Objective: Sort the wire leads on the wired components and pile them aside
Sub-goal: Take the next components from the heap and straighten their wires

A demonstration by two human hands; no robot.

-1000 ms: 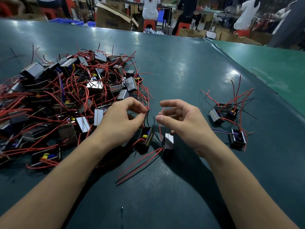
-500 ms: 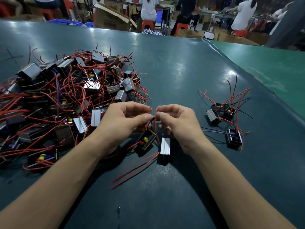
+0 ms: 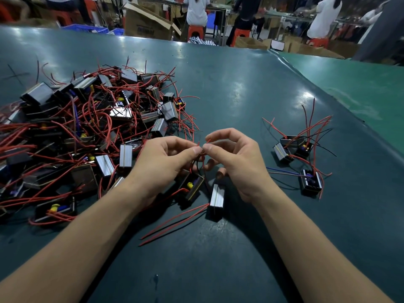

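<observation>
big heap: stays left of my hands, left edge cut off.
my left hand: pinches wire leads.
my right hand: pinching them too, fingertips now touching; lead count unclear.

Glossy teal table, red stools

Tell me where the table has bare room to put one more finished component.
Bare dark green table top lies between the big tangled heap of red-wired black components and the small sorted group of black components, beyond both hands. The near strip between the forearms is also free. The left side is crowded.
</observation>
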